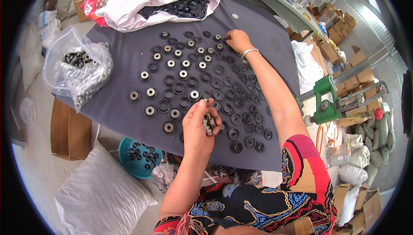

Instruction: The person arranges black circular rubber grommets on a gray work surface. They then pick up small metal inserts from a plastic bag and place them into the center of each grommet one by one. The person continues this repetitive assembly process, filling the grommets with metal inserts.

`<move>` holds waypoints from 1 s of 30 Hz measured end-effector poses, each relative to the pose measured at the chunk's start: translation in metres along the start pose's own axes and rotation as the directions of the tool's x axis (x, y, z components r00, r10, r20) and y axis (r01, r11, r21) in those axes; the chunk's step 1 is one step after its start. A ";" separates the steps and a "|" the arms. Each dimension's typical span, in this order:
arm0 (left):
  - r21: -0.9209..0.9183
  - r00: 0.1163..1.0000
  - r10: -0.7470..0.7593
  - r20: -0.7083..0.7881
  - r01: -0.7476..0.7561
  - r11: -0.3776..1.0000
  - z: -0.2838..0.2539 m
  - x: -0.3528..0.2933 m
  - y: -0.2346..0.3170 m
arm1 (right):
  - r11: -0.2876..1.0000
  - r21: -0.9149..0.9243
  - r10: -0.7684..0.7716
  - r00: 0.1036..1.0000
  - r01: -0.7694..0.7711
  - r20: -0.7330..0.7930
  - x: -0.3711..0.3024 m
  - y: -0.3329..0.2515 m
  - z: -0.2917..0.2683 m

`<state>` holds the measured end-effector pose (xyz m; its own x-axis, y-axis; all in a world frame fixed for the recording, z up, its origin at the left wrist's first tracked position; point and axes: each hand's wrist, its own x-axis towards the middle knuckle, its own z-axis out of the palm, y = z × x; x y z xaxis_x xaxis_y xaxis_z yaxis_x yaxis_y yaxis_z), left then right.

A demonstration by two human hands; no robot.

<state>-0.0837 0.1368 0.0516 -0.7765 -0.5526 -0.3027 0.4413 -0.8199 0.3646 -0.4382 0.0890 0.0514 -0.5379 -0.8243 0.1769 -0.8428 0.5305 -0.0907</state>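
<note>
My left hand [198, 125] is curled round several small metal bearings [209, 125], with one more between thumb and fingertip. It hovers over the near part of a dark grey cloth-covered table [129, 129]. Farther off, my right hand [239, 41] reaches to the far end of the rows, its fingertips pinched low at the cloth; what they hold is hidden. Round black plastic caps [233, 134] lie in rows across the table. Many on the left half have a silver bearing [150, 93] seated in the middle; those on the right lie without one.
A white sack [129, 2] of black caps lies open at the far edge. A clear plastic bag [92, 69] of bearings sits at the left. Below stand a teal basin [124, 153] of black parts and a stuffed white sack [99, 192]. A green clamp-like tool [325, 99] is at right.
</note>
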 end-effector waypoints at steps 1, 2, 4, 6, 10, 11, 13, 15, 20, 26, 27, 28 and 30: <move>0.001 1.000 -0.001 0.000 0.001 1.000 0.000 0.000 0.000 | 1.000 -0.005 -0.002 1.000 0.002 0.001 0.001 0.001 0.001; 0.002 1.000 -0.002 0.000 0.002 1.000 0.000 0.000 0.000 | 1.000 -0.009 -0.003 1.000 0.003 0.002 0.002 0.002 0.001; 0.006 1.000 0.001 -0.003 -0.001 1.000 0.000 -0.001 0.001 | 0.999 -0.048 -0.021 1.000 0.021 0.004 0.001 -0.001 -0.001; 0.012 1.000 0.006 -0.002 -0.006 1.000 0.000 0.000 0.001 | 0.992 -0.117 -0.046 0.999 0.046 0.003 -0.001 -0.004 -0.005; 0.012 1.000 -0.006 0.011 0.006 1.000 0.000 0.002 -0.001 | 1.000 -0.010 -0.017 0.992 0.016 -0.127 -0.018 -0.008 -0.028; 0.018 1.000 -0.014 0.013 0.013 1.000 0.001 0.003 -0.001 | 0.995 0.079 -0.045 0.987 0.057 -0.157 -0.028 -0.009 -0.035; 0.024 1.000 -0.011 0.008 0.011 1.000 -0.001 0.000 0.000 | 0.916 0.370 -0.142 0.987 0.158 -0.070 -0.066 -0.044 -0.056; 0.032 1.000 -0.005 0.023 0.004 0.999 0.000 -0.001 0.001 | 0.741 0.620 -0.366 0.929 0.258 0.052 -0.118 -0.089 -0.074; 0.095 0.996 -0.033 0.078 0.026 0.995 0.002 -0.001 -0.003 | 0.553 0.785 -0.609 0.779 0.280 0.151 -0.178 -0.114 -0.085; 0.181 0.985 -0.092 0.149 0.064 0.981 0.002 -0.002 -0.001 | 0.479 0.858 -0.544 0.830 0.187 0.123 -0.186 -0.109 -0.094; 0.167 0.986 -0.091 0.141 0.067 0.984 0.001 -0.001 -0.003 | 0.492 0.844 -0.526 0.845 0.213 0.093 -0.189 -0.111 -0.093; 0.152 0.987 -0.090 0.132 0.070 0.986 0.000 0.000 -0.004 | 0.535 0.809 -0.495 0.866 0.242 0.069 -0.192 -0.116 -0.093; 0.110 0.989 -0.090 0.115 0.077 0.991 0.000 0.001 -0.005 | 0.617 0.732 -0.436 0.900 0.289 0.012 -0.199 -0.128 -0.095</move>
<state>-0.0869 0.1399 0.0498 -0.8596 -0.4557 -0.2313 0.3277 -0.8388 0.4348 -0.2219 0.2041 0.1205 -0.1168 -0.9755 0.1866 -0.6895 -0.0556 -0.7221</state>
